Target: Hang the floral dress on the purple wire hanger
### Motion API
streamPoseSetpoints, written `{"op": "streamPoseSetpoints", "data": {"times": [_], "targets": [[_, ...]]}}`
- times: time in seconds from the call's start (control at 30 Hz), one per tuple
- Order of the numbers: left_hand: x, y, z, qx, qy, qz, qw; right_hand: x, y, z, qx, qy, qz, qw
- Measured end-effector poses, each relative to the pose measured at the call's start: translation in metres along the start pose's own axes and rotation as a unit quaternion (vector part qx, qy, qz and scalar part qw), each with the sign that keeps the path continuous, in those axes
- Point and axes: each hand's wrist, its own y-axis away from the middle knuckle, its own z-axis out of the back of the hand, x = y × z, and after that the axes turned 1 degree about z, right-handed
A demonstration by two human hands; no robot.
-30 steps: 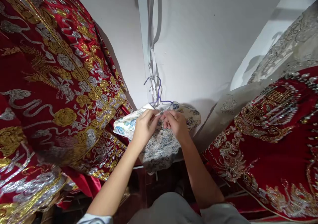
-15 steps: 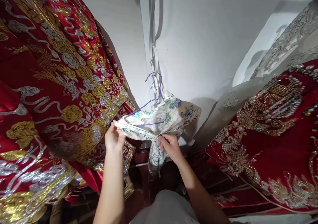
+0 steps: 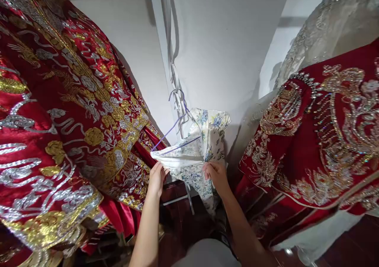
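Note:
A white dress with a blue floral print (image 3: pixel 213 131) hangs on a purple wire hanger (image 3: pixel 169 132), whose hook is caught on a white strap (image 3: pixel 174 75). One side of the dress covers the hanger's right shoulder, while the left wire arm shows bare above the folded cloth. My left hand (image 3: pixel 157 177) pinches the edge of the cloth near the hanger's left end. At the middle of the dress front, my right hand (image 3: pixel 214 174) is closed on the gathered fabric.
To the left hangs a red jacket with gold and silver embroidery (image 3: pixel 94 101). A beaded red garment (image 3: pixel 299 160) is close on the right, with a pale lace gown (image 3: pixel 322 42) behind it. A white wall (image 3: pixel 219 54) stands straight ahead.
The dress's right shoulder now sits upright over the hanger, and its lower part hangs more spread out. My left hand has shifted right and lower along the cloth; the view has turned slightly.

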Motion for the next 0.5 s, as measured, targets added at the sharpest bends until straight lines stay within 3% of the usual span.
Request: {"op": "streamPoseSetpoints", "data": {"times": [0.3, 0.5], "targets": [[-0.003, 0.027, 0.005, 0.138, -0.214, -0.016, 0.967, -0.007, 0.015, 0.022, 0.01, 0.005, -0.048, 0.999], [-0.001, 0.057, -0.032, 0.199, -0.039, 0.005, 0.979, -0.021, 0.034, 0.032, 0.07, 0.059, -0.076, 0.993]]}}
